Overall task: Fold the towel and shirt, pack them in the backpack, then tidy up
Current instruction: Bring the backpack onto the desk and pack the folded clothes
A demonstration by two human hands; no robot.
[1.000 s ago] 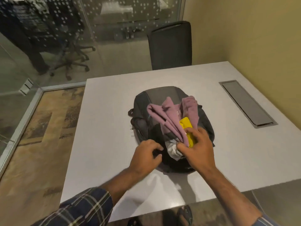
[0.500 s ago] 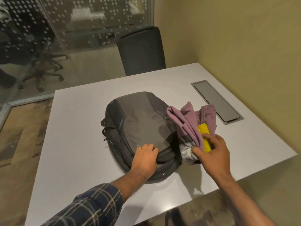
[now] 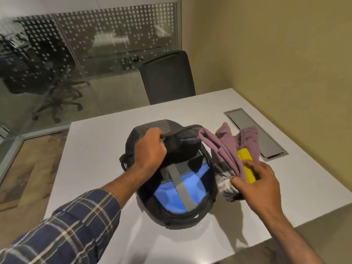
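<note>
A dark grey backpack (image 3: 190, 216) lies on the white table (image 3: 99, 149), its main compartment open and showing a blue lining with a grey strap. My left hand (image 3: 150, 149) grips the front flap and holds it lifted back. Just right of the backpack, my right hand (image 3: 257, 180) holds a bundle above the table: a mauve shirt (image 3: 224, 149) with grey and white parts, and a folded yellow towel (image 3: 246, 164) against it. The lower part of the bundle is hidden under my fingers.
A grey cable hatch (image 3: 255, 134) is set into the table at the right, near the yellow wall. A black chair (image 3: 167, 77) stands at the far edge. A glass partition with office chairs behind it is at the left.
My left hand has pulled the backpack's flap up and open, baring the blue inside. My right hand has kept the clothes bundle to the right of the bag.
</note>
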